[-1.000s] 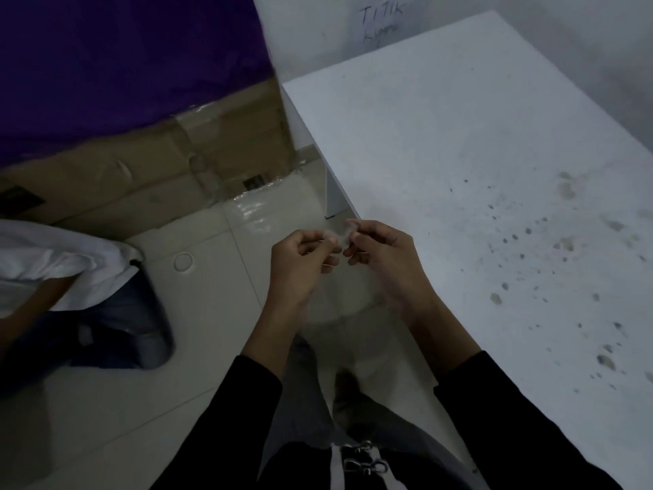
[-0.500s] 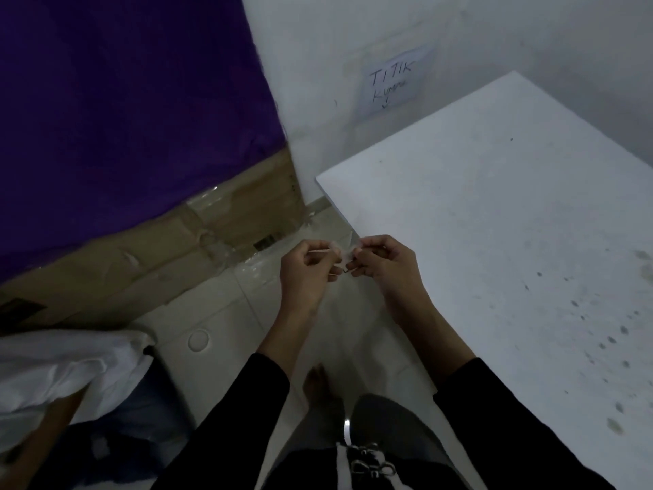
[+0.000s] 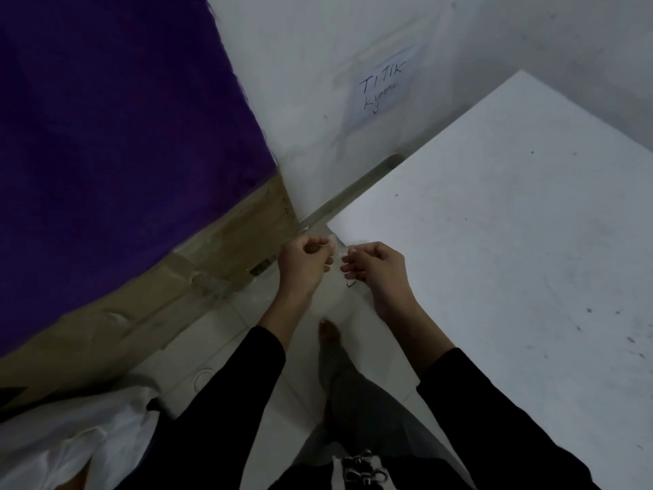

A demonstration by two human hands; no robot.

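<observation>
Fingers (image 3: 313, 248) of L hand (image 3: 304, 268) curled in, thumb & forefinger clamped on the top edge of a clear plastic sheet (image 3: 341, 300); R hand (image 3: 376, 268) just beside it, fingers also curled, tips pinching the same edge; the two hands nearly touch, knuckles up, held in the air beside the near L corner of the table; sheet hangs down btwn the forearms, thin & see-through, lower edge too faint to trace; can't tell if it's a bag or flat film.

Nearest the camera: metal clips (image 3: 360, 468) on dark clothing at bottom centre; black sleeves (image 3: 226, 401) run up to both wrists; a bare foot (image 3: 328, 334) shows through the sheet on the pale tiled floor (image 3: 226, 330); white fabric (image 3: 70, 443) bunched at bottom L.

Further out: white table (image 3: 512, 242) fills the R side, top speckled w/ dark spots, mostly toward the near R; a small dark mark sits just under the R fingertips; a cardboard box (image 3: 212, 267) w/ shiny tape lies on the L, its upper part covered by purple cloth (image 3: 116, 136).

Farthest: white wall (image 3: 300, 83) w/ a paper note (image 3: 383, 86) stuck on it, handwritten "TITIK" on top; second line unclear.
</observation>
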